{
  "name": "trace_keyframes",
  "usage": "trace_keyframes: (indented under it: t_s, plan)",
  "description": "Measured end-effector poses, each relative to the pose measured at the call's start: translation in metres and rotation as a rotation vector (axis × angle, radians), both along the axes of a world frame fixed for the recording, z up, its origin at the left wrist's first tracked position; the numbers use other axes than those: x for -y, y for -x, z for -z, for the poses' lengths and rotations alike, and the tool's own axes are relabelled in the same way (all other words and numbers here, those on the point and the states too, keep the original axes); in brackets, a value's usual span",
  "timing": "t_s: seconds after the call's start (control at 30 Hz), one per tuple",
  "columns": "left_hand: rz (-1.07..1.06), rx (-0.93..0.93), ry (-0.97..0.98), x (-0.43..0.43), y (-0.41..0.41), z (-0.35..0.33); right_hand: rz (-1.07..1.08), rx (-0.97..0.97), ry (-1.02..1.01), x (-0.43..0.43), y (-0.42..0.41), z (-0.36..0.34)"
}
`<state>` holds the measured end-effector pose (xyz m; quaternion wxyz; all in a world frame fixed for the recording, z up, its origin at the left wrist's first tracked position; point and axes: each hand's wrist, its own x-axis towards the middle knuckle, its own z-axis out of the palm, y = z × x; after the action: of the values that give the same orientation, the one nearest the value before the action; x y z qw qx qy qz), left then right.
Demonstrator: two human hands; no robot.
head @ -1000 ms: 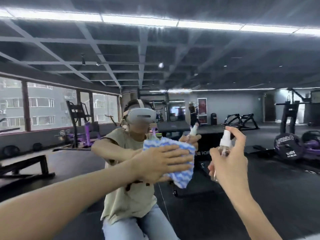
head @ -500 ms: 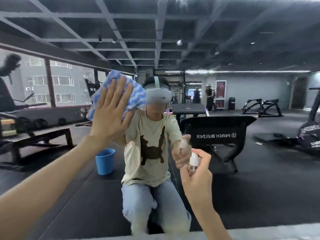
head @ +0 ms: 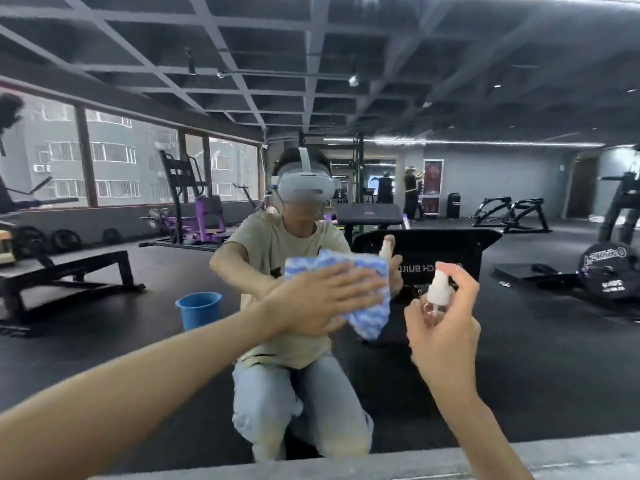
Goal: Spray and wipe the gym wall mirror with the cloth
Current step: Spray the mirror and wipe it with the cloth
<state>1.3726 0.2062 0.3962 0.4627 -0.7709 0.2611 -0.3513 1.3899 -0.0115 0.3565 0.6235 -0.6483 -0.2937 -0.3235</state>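
Left hand (head: 311, 303) lowered, straight fingers (head: 349, 283) pressing cloth (head: 369, 318) on mirror (head: 540, 358), right hand (head: 446, 341) gripping spray bottle (head: 437, 292)

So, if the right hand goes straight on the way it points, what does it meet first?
Probably the mirror, right of the cloth; the spray bottle in the right hand would touch first. Depth is unclear.

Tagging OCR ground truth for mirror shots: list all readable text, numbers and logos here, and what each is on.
"BUIL", white on the black bench pad; the rest is hidden by the cloth and the spray bottle.
"20KG", slightly blurred, on the weight plate.
Too blurred to read: the script logo on that plate.
Too small to read: the wall poster.
No label visible on the bottle.
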Motion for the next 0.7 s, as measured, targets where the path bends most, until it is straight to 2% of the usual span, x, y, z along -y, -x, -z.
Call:
trace_keyframes:
  t_s: [0.07, 0.13, 0.17, 0.2, 0.23, 0.33, 0.37, 0.43, 0.5, 0.57, 0.6, 0.67, 0.7]
  plan:
    - [0.008, 0.307, 0.228, 0.005, -0.005, -0.085, 0.005, -0.046, -0.026, 0.009, -0.007, -0.003]
    - [-0.003, 0.526, 0.605, 0.011, -0.008, -0.147, 0.033, -0.021, -0.025, 0.015, -0.01, -0.006]
    - [-0.007, 0.57, 0.731, 0.021, -0.011, -0.154, 0.04, -0.02, -0.03, 0.017, -0.011, -0.009]
    - [0.014, 0.553, 0.739, 0.03, -0.022, -0.143, 0.041, -0.032, -0.041, 0.018, -0.012, -0.012]
    - [0.034, 0.473, 0.618, 0.037, -0.034, -0.113, 0.038, -0.046, -0.046, 0.019, -0.013, -0.014]
    - [0.024, 0.058, 0.055, 0.049, -0.04, -0.002, 0.034, -0.048, -0.014, 0.025, -0.013, -0.019]
    - [0.019, -0.051, -0.035, 0.047, -0.037, 0.017, 0.035, -0.038, 0.0, 0.027, -0.013, -0.019]
    - [0.05, -0.171, -0.094, 0.046, -0.034, -0.001, 0.023, -0.043, 0.015, 0.031, -0.014, -0.024]
    - [0.081, -0.045, -0.072, 0.049, -0.042, -0.062, 0.03, -0.046, 0.024, 0.036, -0.02, -0.03]
    - [0.086, 0.27, 0.086, 0.053, -0.047, -0.155, 0.038, -0.035, -0.005, 0.04, -0.026, -0.041]
    - [0.086, 0.422, 0.274, 0.052, -0.043, -0.202, 0.042, -0.024, -0.01, 0.041, -0.028, -0.046]
    - [0.007, 0.572, 0.631, 0.043, -0.033, -0.271, 0.048, -0.01, -0.025, 0.042, -0.033, -0.055]
    - [-0.03, 0.606, 0.722, 0.042, -0.031, -0.284, 0.049, -0.002, -0.038, 0.043, -0.034, -0.06]
